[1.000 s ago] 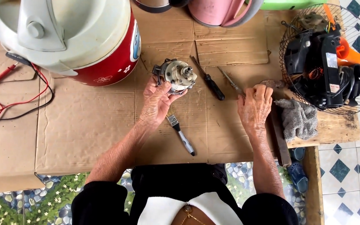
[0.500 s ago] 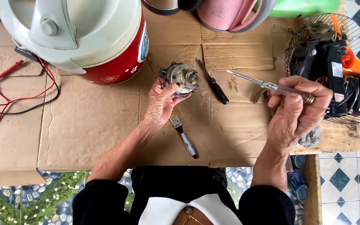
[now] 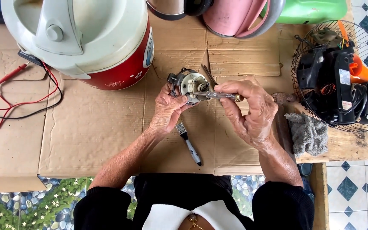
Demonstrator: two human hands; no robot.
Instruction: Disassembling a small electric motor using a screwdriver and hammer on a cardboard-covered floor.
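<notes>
Your right hand, which lay flat on the table a second ago, now grips the screwdriver with its tip at the small motor clasped in your left hand above the cardboard, so work on it is starting.

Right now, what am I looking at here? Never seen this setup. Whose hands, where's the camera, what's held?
One camera, worn on a person's head, looks down at their own two bare hands over a table covered in cardboard. The left hand holds a small motor. The right hand holds a screwdriver, its tip at the motor. A small brush lies below. Also there: a red and white water jug, red and black wires, a grey rag, and a fan cage holding parts.
</notes>
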